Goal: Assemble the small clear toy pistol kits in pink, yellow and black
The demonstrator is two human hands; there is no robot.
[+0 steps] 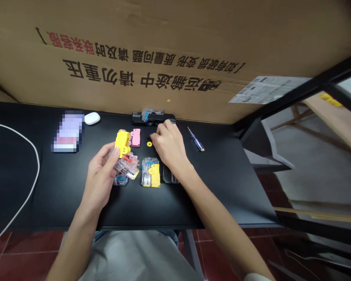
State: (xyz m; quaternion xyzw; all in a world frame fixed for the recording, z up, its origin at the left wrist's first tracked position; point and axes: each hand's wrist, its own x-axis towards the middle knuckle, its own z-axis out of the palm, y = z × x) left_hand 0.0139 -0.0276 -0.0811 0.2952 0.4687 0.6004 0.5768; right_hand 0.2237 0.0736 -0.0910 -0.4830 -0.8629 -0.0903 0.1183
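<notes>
My left hand (101, 171) is closed around a yellow plastic casing part (122, 142), along with clear plastic pieces that carry a black-and-white label (129, 172). Bits of pink and red show among these pieces. My right hand (170, 145) reaches over the table with its fingers curled down, and whatever they pinch is hidden. Just left of its fingertips lies a small yellow ring (149, 144). A pink casing part (136, 137) rests beyond my left hand. Between my hands sits a clear casing with a yellow part (155, 175), beside a black piece partly under my right wrist.
Black and clear casing pieces (152, 116) lie against the cardboard box (152, 23) at the back. A blue-handled screwdriver (196, 140) is on the right. A phone (68, 130), a white earbud case (92, 118) and a white cable (37, 156) are on the left.
</notes>
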